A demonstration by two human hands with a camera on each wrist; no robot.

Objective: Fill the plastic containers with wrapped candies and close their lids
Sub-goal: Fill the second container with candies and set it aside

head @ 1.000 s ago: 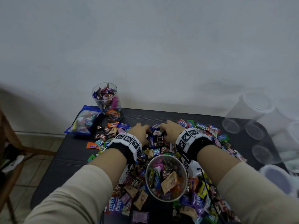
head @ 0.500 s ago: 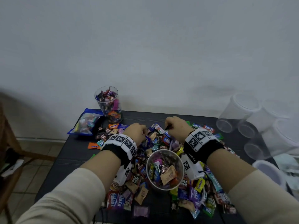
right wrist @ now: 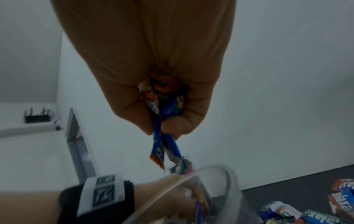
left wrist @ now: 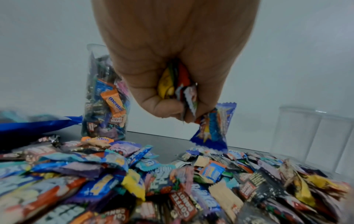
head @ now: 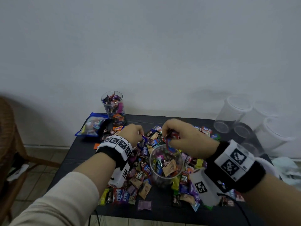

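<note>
A clear open container point(head: 166, 162), partly filled with wrapped candies, stands amid a heap of loose candies point(head: 138, 175) on the dark table point(head: 78, 154). My right hand point(head: 169, 136) hovers over the container's far rim and grips a bunch of candies point(right wrist: 162, 106), blue wrappers dangling. My left hand point(head: 138, 136) is raised just left of the container, fist closed round several candies point(left wrist: 178, 87), with a blue one point(left wrist: 212, 127) hanging from the fingertips. A second container point(head: 114, 108), full of candies with no lid on, stands at the back left.
A blue candy bag point(head: 91, 126) lies at the back left beside the full container. Several empty clear containers point(head: 236, 115) lie on their sides at the right. A wooden chair point(head: 9, 144) stands left of the table. A white wall rises right behind the table.
Both hands have closed on candies in the heap and lifted them. The right hand has moved back over the container's rim; the left has risen beside it.
</note>
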